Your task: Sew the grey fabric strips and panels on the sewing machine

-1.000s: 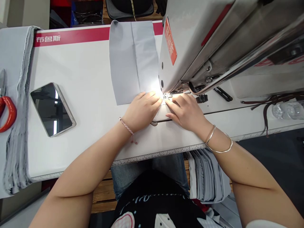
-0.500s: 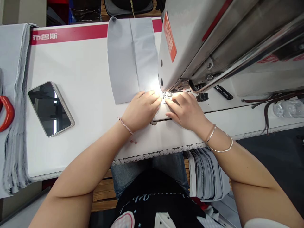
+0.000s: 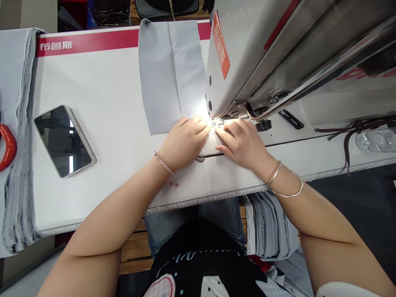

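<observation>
A grey fabric piece [image 3: 168,74] lies on the white sewing table [image 3: 102,95], running back from the presser foot [image 3: 216,123] of the sewing machine [image 3: 278,53]. My left hand [image 3: 185,142] rests flat on the near end of the fabric, fingers stretched toward the needle. Just right of the foot, my right hand [image 3: 243,144] lies with its fingers pressed flat against the fabric's edge. The machine's lamp glares on the spot between the fingertips and hides the needle.
A phone [image 3: 63,140] lies face up at the left. A stack of grey fabric pieces [image 3: 18,136] drapes over the table's left end, with an orange-handled tool [image 3: 6,146] on it. More folded grey pieces [image 3: 269,227] sit below the table by my right arm.
Both hands keep their hold at the presser foot. The grey fabric has crept a little further back. The view has shifted slightly.
</observation>
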`<state>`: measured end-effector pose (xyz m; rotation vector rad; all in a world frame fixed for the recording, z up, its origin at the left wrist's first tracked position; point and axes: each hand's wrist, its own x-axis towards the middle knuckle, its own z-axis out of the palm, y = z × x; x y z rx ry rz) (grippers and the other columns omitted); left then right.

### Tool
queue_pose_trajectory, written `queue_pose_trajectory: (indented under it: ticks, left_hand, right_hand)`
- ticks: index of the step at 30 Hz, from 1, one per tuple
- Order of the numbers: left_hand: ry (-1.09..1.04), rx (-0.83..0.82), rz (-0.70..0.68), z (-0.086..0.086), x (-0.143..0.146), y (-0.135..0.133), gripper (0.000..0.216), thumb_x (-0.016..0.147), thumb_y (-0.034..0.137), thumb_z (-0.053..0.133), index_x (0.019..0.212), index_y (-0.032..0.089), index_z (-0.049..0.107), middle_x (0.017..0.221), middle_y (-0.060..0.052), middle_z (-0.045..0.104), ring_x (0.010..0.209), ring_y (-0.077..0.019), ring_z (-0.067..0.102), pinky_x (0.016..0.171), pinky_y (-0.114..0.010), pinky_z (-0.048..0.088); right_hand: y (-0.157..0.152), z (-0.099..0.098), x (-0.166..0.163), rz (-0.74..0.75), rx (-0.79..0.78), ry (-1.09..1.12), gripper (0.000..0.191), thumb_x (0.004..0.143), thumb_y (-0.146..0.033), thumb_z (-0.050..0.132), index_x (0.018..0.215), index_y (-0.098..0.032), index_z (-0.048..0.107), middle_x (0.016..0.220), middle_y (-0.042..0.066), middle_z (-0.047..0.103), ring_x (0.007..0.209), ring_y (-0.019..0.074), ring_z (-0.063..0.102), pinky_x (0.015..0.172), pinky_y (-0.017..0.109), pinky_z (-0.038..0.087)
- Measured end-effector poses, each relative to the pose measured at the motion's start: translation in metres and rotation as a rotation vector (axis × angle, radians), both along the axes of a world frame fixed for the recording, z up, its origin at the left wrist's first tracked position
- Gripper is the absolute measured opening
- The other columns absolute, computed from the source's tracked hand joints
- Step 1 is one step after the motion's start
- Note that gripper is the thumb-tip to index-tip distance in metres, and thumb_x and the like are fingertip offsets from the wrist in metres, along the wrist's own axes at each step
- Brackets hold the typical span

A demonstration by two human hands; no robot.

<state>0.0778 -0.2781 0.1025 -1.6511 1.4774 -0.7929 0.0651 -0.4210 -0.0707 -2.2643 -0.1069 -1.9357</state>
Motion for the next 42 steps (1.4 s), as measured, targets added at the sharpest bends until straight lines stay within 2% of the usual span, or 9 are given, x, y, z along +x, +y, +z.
queue_pose_trajectory:
  ticks: [11, 19, 33, 42]
  left_hand:
    - [0.007, -0.024, -0.032, -0.0004, 0.0042, 0.0005, 0.033, 0.099, 0.013, 0.033, 0.118, 0.012, 0.06, 0.118, -0.011, 0.063, 0.11, -0.0264, 0.055, 0.09, -0.042, 0.045]
    - [0.001, -0.027, -0.026, 0.0003, 0.0042, -0.0006, 0.033, 0.098, 0.013, 0.033, 0.116, 0.013, 0.06, 0.115, -0.011, 0.063, 0.107, -0.026, 0.054, 0.09, -0.042, 0.044]
    - [0.04, -0.059, -0.044, -0.0011, 0.0046, -0.0004, 0.036, 0.098, 0.015, 0.032, 0.122, 0.015, 0.059, 0.115, -0.012, 0.063, 0.11, -0.0271, 0.054, 0.091, -0.043, 0.043]
    - [0.03, -0.043, -0.01, -0.001, 0.0024, -0.0011, 0.036, 0.098, 0.015, 0.032, 0.121, 0.013, 0.059, 0.113, -0.013, 0.063, 0.109, -0.0277, 0.054, 0.091, -0.043, 0.043]
  right_hand:
    - [-0.0006, -0.0001, 0.0005, 0.025, 0.001, 0.0, 0.048, 0.102, -0.047, 0.041, 0.129, -0.01, 0.057, 0.111, 0.016, 0.052, 0.103, 0.0303, 0.042, 0.083, 0.042, 0.035]
    - [-0.0007, 0.0005, -0.0013, -0.011, -0.007, -0.01, 0.048, 0.102, -0.047, 0.04, 0.127, -0.01, 0.059, 0.11, 0.015, 0.053, 0.1, 0.0295, 0.042, 0.083, 0.041, 0.035]
    - [0.0003, 0.0006, -0.0016, 0.056, 0.026, 0.037, 0.047, 0.102, -0.047, 0.041, 0.13, -0.014, 0.056, 0.112, 0.016, 0.051, 0.107, 0.032, 0.043, 0.086, 0.044, 0.036]
    - [0.0009, 0.0005, -0.0015, 0.005, 0.007, 0.01, 0.047, 0.103, -0.046, 0.04, 0.128, -0.01, 0.058, 0.114, 0.016, 0.052, 0.103, 0.0304, 0.042, 0.085, 0.043, 0.036]
